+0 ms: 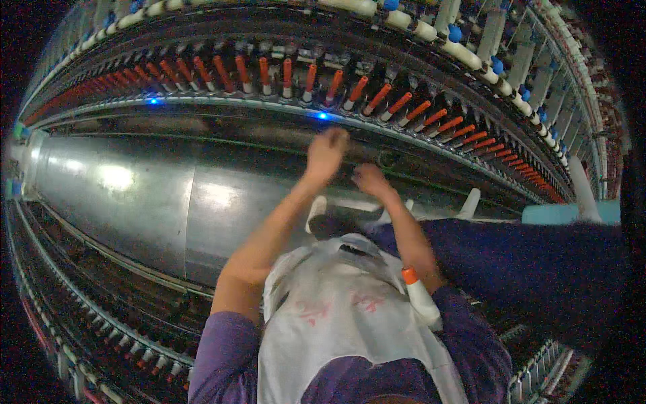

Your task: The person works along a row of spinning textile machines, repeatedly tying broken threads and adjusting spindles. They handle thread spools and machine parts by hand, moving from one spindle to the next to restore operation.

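Observation:
My left hand (327, 156) is raised in front of the row of orange bobbins (288, 75), just below the rail they stand behind. Its fingers are curled together; anything between them is too small to make out. Lower and to the right, my right hand (374, 182) is also closed, its fingertips pinched and turned toward the left hand. No thread can be made out between the two hands. A blue light (322, 116) glows on the rail above my left hand. Beside my right forearm lies a white yarn bobbin with an orange tip (421, 299), against my white apron (350, 323).
White rollers and blue knobs (455, 33) run along the machine's top. Another machine row (101, 323) stands at lower left, with a metal floor (128, 195) between. Several white yarn bobbins (470, 204), dark blue cloth (511, 269) and a light-blue surface (558, 213) are at right.

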`<state>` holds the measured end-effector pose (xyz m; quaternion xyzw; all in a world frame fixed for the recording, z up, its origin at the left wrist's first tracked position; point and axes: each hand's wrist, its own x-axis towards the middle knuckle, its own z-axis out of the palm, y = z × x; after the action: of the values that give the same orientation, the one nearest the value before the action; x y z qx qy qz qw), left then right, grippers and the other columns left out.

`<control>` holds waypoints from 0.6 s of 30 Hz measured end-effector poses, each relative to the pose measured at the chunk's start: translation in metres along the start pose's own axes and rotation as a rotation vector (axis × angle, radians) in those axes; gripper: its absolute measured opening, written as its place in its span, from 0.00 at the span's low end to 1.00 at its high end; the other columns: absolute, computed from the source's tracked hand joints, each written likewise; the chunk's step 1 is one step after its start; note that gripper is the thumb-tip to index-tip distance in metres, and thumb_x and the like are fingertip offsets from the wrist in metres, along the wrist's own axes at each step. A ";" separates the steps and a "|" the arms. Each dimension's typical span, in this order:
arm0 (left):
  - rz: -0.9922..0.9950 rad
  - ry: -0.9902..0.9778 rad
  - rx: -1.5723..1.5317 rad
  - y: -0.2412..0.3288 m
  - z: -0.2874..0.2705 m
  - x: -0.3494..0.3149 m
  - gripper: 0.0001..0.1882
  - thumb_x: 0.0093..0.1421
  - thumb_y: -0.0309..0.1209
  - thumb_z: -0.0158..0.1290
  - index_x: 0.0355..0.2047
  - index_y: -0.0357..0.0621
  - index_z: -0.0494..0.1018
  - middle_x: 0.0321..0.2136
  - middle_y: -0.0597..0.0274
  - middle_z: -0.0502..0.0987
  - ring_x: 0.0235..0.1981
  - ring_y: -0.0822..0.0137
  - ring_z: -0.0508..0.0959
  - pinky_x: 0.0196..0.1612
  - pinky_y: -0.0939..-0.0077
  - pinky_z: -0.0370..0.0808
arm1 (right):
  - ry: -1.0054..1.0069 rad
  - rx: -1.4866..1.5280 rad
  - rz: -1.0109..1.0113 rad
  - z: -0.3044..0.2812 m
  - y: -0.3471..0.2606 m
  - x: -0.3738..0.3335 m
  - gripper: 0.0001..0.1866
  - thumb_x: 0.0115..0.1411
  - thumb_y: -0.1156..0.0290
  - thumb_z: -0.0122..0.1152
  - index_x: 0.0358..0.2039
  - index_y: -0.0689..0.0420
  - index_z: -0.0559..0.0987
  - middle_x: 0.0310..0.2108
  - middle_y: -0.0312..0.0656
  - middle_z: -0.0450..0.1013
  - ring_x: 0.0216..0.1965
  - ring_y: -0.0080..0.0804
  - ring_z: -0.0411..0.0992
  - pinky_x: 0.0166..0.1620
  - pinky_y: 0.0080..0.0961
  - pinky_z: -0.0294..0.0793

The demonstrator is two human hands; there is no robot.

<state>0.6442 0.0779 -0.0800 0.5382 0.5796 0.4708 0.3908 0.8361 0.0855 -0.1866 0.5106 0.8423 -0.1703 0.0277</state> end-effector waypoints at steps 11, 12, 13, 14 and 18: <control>0.416 0.314 0.160 -0.119 0.072 0.176 0.23 0.60 0.26 0.46 0.55 0.31 0.57 0.41 0.44 0.70 0.40 0.44 0.72 0.44 0.63 0.68 | 0.056 0.170 0.093 -0.019 0.111 0.012 0.09 0.53 0.69 0.54 0.30 0.61 0.76 0.30 0.51 0.72 0.30 0.47 0.72 0.33 0.42 0.69; 0.270 0.233 0.186 -0.123 0.075 0.185 0.22 0.60 0.26 0.46 0.53 0.31 0.58 0.41 0.44 0.70 0.39 0.45 0.72 0.44 0.63 0.68 | 0.020 0.180 0.112 -0.019 0.118 0.008 0.09 0.54 0.69 0.54 0.31 0.60 0.77 0.30 0.49 0.72 0.30 0.46 0.72 0.34 0.41 0.70; 0.129 0.152 0.222 -0.125 0.076 0.194 0.21 0.60 0.26 0.47 0.52 0.32 0.59 0.41 0.45 0.70 0.39 0.46 0.72 0.43 0.64 0.69 | -0.017 0.192 0.133 -0.017 0.125 0.003 0.09 0.55 0.69 0.54 0.32 0.59 0.77 0.30 0.48 0.73 0.30 0.44 0.73 0.34 0.40 0.71; -0.014 0.073 0.260 -0.122 0.074 0.200 0.19 0.60 0.26 0.48 0.50 0.32 0.60 0.40 0.46 0.70 0.39 0.46 0.72 0.43 0.64 0.69 | -0.052 0.209 0.153 -0.013 0.132 -0.002 0.09 0.55 0.68 0.54 0.33 0.58 0.78 0.31 0.47 0.74 0.30 0.43 0.74 0.34 0.39 0.72; 0.167 0.034 0.232 -0.058 0.037 0.202 0.14 0.59 0.31 0.51 0.43 0.38 0.65 0.30 0.53 0.73 0.29 0.56 0.75 0.34 0.69 0.72 | 0.238 1.091 0.305 0.019 0.149 -0.038 0.11 0.58 0.65 0.54 0.37 0.57 0.77 0.31 0.46 0.74 0.30 0.37 0.75 0.32 0.35 0.74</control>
<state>0.6413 0.2844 -0.1345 0.6181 0.5897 0.4408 0.2754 0.9815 0.1102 -0.2344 0.5823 0.5470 -0.5153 -0.3102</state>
